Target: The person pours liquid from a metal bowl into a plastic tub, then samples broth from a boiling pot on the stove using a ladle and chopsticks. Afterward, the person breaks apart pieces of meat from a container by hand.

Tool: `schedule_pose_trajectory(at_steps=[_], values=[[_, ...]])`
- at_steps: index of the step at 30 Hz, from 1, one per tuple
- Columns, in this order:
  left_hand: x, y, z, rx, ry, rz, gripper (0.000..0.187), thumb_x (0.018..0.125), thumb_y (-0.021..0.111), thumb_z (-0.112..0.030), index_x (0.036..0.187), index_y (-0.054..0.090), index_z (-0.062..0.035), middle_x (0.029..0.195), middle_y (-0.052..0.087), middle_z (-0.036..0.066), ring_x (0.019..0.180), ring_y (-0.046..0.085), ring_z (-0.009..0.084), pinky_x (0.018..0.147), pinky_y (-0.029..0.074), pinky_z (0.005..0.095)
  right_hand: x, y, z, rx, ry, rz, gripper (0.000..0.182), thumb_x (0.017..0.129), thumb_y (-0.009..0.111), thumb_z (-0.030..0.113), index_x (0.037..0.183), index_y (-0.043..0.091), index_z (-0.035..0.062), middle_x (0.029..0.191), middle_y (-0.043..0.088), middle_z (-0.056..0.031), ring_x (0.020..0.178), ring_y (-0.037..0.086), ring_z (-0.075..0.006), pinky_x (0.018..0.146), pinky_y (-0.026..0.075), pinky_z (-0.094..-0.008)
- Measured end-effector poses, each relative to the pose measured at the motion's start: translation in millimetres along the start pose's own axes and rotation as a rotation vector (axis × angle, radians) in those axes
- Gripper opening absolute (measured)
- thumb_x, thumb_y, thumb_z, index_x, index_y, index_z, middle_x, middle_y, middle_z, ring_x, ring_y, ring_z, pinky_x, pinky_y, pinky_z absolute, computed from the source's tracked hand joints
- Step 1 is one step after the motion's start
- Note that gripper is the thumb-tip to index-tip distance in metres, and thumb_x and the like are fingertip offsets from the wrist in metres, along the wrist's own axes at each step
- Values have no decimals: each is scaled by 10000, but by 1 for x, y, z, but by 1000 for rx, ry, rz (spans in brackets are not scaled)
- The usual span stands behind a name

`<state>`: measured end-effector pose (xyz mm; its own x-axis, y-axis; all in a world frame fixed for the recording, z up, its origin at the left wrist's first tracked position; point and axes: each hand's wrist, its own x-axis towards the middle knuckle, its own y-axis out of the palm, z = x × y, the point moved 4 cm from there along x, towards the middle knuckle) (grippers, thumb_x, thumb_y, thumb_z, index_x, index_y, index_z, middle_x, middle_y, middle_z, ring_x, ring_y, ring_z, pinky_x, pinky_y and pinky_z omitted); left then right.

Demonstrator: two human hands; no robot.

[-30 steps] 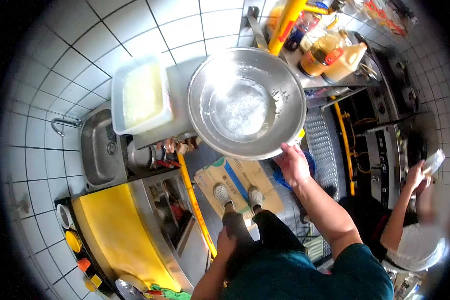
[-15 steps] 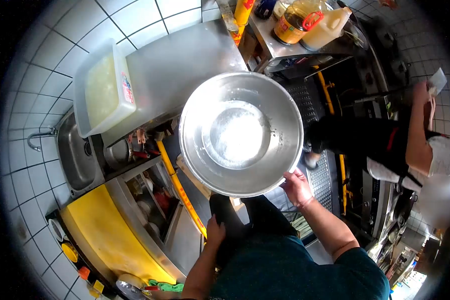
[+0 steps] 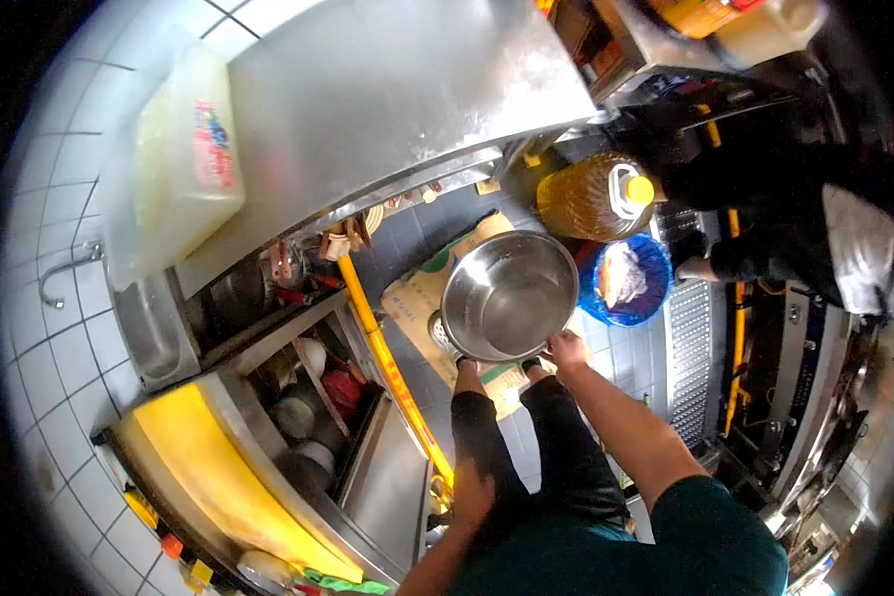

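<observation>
My right hand [image 3: 566, 351] is closed on the near right rim of a large round stainless steel basin [image 3: 512, 303], thumb and fingers at its edge. The basin hangs low in front of my legs, above flattened cardboard [image 3: 414, 310] on the floor; no contents show in it. My left hand [image 3: 475, 494] is beside my left thigh, away from the basin. Motion smears its fingers, and nothing can be made out in them. Just right of the basin is a bin lined with a blue bag [image 3: 634, 306], with a large oil jug [image 3: 586, 196] behind it.
A steel worktop [image 3: 397, 89] holds a translucent tub [image 3: 194, 169] at the left, by a sink [image 3: 151, 333]. A yellow board [image 3: 219, 467] lies on the left counter. Yellow pipes [image 3: 372, 333] edge the shelves. Another person [image 3: 785, 238] stands at the right, by the stove.
The basin has gone down from in front of me toward the floor, still in my right hand. My view has tilted downward, bringing the blue-lined bin, oil jug and cardboard into sight.
</observation>
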<state>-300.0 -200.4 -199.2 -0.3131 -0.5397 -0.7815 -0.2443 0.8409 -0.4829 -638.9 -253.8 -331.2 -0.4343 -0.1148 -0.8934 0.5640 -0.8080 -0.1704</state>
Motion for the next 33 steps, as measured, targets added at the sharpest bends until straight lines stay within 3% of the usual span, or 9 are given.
schedule_pose_trajectory(at_steps=[4, 13, 16, 18, 20, 24, 29, 30, 33], values=[[-3, 5, 1, 53, 107, -95, 579, 795, 676, -203, 1261, 472, 74, 1273, 468, 323, 1166, 455, 487, 1003, 375, 544, 124, 44, -55, -222, -166, 36, 154, 869, 623, 120, 968, 590, 8, 852, 563, -83, 782, 600, -186, 686, 604, -376], [-4, 30, 51, 34, 40, -150, 644, 777, 695, -255, 1291, 481, 68, 1294, 456, 319, 1183, 453, 478, 1011, 370, 543, 240, 112, -106, -84, 113, 81, 257, 873, 663, 157, 1055, 559, 8, 946, 594, -87, 789, 607, -176, 716, 610, -346], [-6, 24, 47, 41, -7, -129, 624, 780, 693, -254, 1281, 486, 55, 1275, 477, 305, 1168, 465, 466, 993, 380, 549, 254, 95, -146, -698, -113, 230, 597, 827, 738, 257, 1312, 478, 27, 1116, 609, -143, 937, 604, -262, 797, 579, -386], [-2, 20, 39, -51, -118, -13, 648, 806, 684, -265, 1301, 451, 83, 1349, 422, 328, 1260, 395, 490, 1077, 315, 567, 257, 81, -156, -1292, -382, 433, 891, 781, 771, 360, 1487, 311, 69, 1317, 522, -258, 1192, 511, -411, 1012, 457, -453], [-5, 18, 33, -30, -33, -101, 663, 802, 692, -280, 1306, 454, 80, 1353, 419, 331, 1269, 387, 493, 1083, 313, 558, 215, 55, -151, -1312, -263, 449, 923, 780, 759, 373, 1511, 267, 96, 1442, 323, -374, 1369, 335, -455, 1126, 324, -455], [-6, 3, 8, 20, -48, -36, 692, 806, 690, -317, 1322, 456, 79, 1368, 418, 329, 1282, 390, 484, 1100, 315, 522, 143, 14, -110, -1387, -417, 567, 832, 767, 763, 351, 1442, 392, 37, 1412, 445, -279, 1326, 414, -403, 1104, 357, -435], [-10, 17, 6, 17, 31, -28, 692, 816, 676, -358, 1318, 480, 75, 1380, 440, 312, 1283, 418, 457, 1094, 342, 502, -19, -46, -15, -1629, -332, 649, 913, 846, 628, 547, 1496, 256, 26, 1464, 291, -359, 1319, 399, -476, 1087, 379, -468], [-9, 20, 3, 48, 22, -23, 692, 816, 674, -367, 1315, 487, 74, 1375, 451, 308, 1280, 425, 452, 1087, 351, 506, -38, -65, -17, -1639, -239, 699, 1095, 773, 628, 696, 1523, 185, 32, 1523, 193, -345, 1421, 231, -461, 1145, 276, -488], [-47, -52, -84, -18, 32, 178, 664, 827, 660, -383, 1299, 514, 60, 1329, 503, 300, 1259, 457, 441, 1073, 373, 496, -124, -113, 11, -1784, -238, 905, 1070, 802, 621, 675, 1496, 169, -1, 1397, 379, -342, 1259, 456, -495, 1059, 402, -494]])
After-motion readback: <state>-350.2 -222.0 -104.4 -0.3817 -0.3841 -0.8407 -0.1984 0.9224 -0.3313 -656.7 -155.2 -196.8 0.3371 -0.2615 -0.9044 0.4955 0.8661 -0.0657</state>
